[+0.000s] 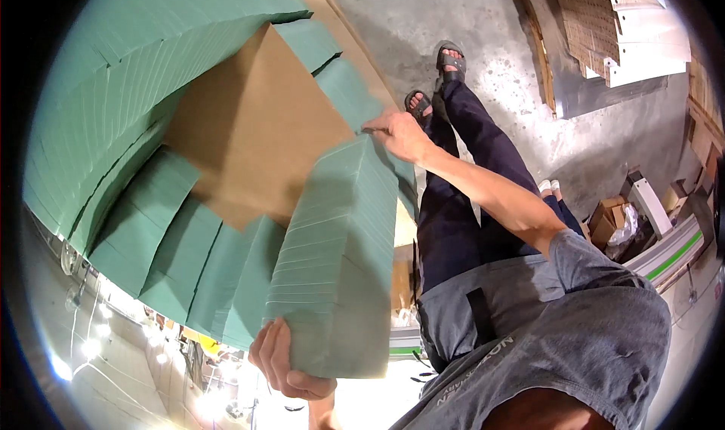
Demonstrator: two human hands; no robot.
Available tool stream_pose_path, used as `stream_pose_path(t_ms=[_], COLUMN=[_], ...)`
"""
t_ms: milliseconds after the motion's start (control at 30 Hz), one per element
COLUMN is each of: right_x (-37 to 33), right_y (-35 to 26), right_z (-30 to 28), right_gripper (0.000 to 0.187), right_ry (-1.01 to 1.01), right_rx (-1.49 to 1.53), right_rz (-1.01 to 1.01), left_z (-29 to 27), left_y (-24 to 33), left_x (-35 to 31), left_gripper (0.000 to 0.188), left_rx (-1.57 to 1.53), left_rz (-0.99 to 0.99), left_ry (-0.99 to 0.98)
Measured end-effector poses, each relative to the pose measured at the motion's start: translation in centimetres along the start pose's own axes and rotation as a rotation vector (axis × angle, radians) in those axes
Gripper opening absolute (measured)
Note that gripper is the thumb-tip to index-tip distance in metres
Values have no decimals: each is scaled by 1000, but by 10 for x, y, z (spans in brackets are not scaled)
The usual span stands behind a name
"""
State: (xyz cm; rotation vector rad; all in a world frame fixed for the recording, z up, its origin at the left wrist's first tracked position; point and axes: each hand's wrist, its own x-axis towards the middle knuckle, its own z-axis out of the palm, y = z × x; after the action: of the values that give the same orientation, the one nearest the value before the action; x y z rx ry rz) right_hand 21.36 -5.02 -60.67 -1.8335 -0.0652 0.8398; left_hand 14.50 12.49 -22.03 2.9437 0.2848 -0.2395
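At lower centre of frame, long green rectangular block of layered sheets [332, 256]: long axis near-vert., upper end leaning slightly R, pointing to frame top. L hand [291, 363] curled round lower end; R hand [402, 135] w/ bent fingers at upper end, pinch or contact can't tell. Flat brown board [253, 128] adj., upper L.

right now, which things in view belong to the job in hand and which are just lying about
Part of the job, it seems:
green, box-shaped layered block, left hand gripping its near end, right hand at its far edge
similar green blocks nearby
flat brown sheet among them

Just lying about, apparently:
brown cardboard box
crumpled clear plastic
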Motion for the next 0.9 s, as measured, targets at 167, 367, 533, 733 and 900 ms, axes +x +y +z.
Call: stream_pose_path(t_ms=[167,367,533,733,900], right_x=[5,14,9,10,8], right_y=[-12,-10,-17,-6,-15], right_z=[-11,-19,-20,-9,-14], right_gripper=[33,30,32,33,31], right_ry=[-111,-161,-307,-101,-149], right_rx=[-171,-169,150,-108,57], right_rz=[-54,-133,-57,-50,-107], left_z=[1,1,-2,-8,-9], left_y=[-1,0,-3,-6,-12], left_x=[0,3,-1,-2,-8], left_gripper=[61,62,63,54,55], left_rx=[-13,-31,0,-40,-12], left_rz=[6,-2,17,49,91], left_ry=[13,-2,-29,-116,-104])
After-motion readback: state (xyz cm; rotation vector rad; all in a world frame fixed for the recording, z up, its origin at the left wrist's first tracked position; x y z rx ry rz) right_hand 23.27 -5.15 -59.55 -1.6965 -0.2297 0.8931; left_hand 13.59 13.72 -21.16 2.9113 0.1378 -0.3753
